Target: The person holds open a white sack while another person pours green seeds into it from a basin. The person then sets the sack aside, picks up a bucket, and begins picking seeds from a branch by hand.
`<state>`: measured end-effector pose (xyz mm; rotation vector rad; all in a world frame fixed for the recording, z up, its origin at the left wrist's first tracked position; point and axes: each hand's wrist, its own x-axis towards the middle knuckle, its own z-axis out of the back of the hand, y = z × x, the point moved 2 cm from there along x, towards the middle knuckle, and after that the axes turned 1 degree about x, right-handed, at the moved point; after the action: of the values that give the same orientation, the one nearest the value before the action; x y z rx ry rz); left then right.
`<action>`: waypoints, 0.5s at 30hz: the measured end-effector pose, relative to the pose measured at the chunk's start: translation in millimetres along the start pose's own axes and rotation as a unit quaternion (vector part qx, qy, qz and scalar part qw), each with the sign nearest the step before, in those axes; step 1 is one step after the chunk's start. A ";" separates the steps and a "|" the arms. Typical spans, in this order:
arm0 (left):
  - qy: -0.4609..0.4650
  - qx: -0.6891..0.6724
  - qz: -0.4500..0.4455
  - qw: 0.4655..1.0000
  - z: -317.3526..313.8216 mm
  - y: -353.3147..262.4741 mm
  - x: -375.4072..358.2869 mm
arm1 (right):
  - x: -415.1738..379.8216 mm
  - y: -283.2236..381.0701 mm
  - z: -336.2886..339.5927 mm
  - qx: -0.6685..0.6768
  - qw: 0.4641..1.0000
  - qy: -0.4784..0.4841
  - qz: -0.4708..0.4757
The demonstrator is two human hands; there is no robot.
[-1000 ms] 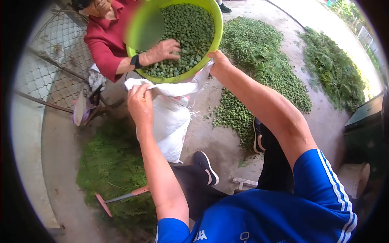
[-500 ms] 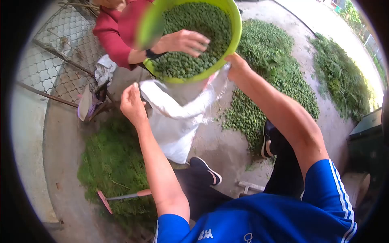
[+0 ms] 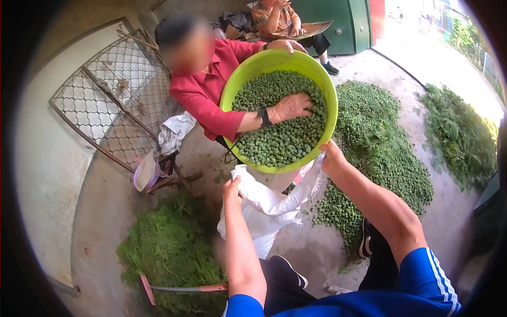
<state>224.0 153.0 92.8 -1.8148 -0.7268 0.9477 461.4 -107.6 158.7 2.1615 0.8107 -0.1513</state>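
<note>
Held a white woven sack (image 3: pixel 264 208) open at the mouth: left hand (image 3: pixel 231 189) pinched shut on the near-left rim, right hand (image 3: pixel 331 156) gripping the far-right rim. Sack sat on the concrete between the two shoes (image 3: pixel 289 270), mouth up, inside not visible. Right above the mouth: lime-green basin (image 3: pixel 330 95), tilted toward the sack, well filled with small green pods (image 3: pixel 285 140). Basin supported by a co-worker in a red shirt (image 3: pixel 203 90), one hand (image 3: pixel 289 106) spread inside on the pods, another on the far rim. No readable writing or labels anywhere. Around: loose pile of same pods (image 3: pixel 380 153) on the ground to the right, green cuttings (image 3: pixel 169 248) left with a rake (image 3: pixel 179 289) lying on them, more greens (image 3: pixel 462 134) far right, wire-mesh panel (image 3: pixel 113 100) leaning on the wall, another seated person (image 3: pixel 280 18) by a green door at back. Basin blocked the view into the sack.
</note>
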 end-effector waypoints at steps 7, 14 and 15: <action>-0.042 -0.106 -0.025 0.993 -9.9 -16.5 6.2 | 10.4 -8.0 7.7 0.011 0.989 0.128 0.079; -0.032 -0.159 0.015 0.987 -20.7 -33.5 -11.7 | 8.1 -6.1 5.8 -0.007 1.000 -0.006 -0.017; -0.044 -0.173 0.017 0.984 -23.3 -36.1 -13.3 | 2.6 -2.9 0.9 0.012 0.999 -0.032 -0.016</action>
<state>233.9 145.8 136.1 -2.1017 -0.9676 0.9742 461.9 -105.6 155.2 2.1549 0.8112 -0.2456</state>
